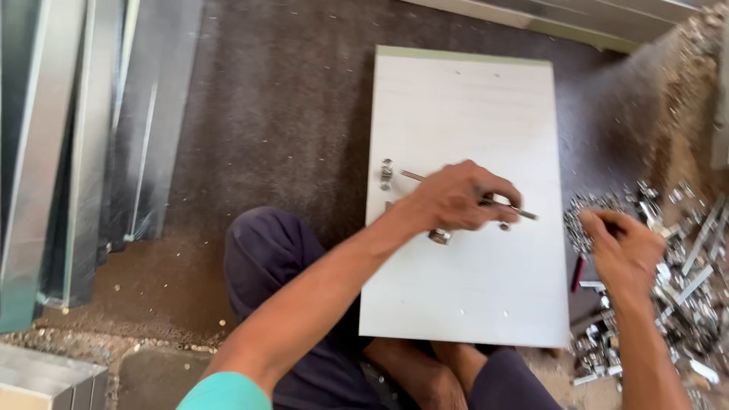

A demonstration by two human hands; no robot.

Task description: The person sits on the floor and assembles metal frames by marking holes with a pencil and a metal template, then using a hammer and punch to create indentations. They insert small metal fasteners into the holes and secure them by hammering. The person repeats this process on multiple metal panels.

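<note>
Two bare hands are ours: our left hand (pixel 456 201) closes its fingers around a thin metal rod (pixel 524 213) above the pale rectangular wooden panel (pixel 471 296), near a small silver fitting (pixel 386 174). Our right hand (pixel 624 250) curls over the heap of shiny metal hardware (pixel 683 281); we cannot tell what it grips.

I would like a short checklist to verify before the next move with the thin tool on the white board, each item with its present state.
1. Left hand grips the thin tool: ok.
2. White board lies flat on the person's lap and the floor: ok.
3. Metal fitting sits at the board's left edge: ok; whether it is fastened, cannot tell.
4. Second small fitting lies just under the left hand: ok.
5. Right hand is over the pile of metal hardware; whether it holds a piece: cannot tell.
6. Tool tip position on the board: cannot tell, the picture is blurred.
</note>
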